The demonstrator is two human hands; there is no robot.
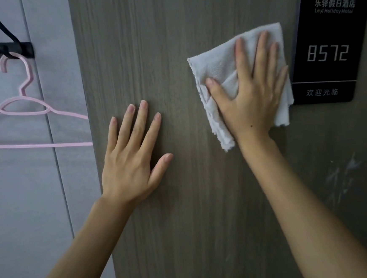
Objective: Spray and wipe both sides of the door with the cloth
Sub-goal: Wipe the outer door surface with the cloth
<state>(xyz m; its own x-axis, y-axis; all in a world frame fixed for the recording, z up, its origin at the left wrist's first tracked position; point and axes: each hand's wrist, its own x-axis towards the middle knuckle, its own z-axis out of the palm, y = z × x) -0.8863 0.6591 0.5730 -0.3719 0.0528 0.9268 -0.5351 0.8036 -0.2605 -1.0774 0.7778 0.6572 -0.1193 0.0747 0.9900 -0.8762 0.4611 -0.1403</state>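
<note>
Right hand (250,103) flat, fingers spread, pressing crumpled pale grey cloth (219,70) onto grey-brown wood-grain door (149,53), just beside black room-number plaque (327,57). Left hand (131,162) flat on door, fingers spread, holding nothing.

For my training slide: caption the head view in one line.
Right hand presses a grey cloth flat on the door; left hand braces it.
</note>
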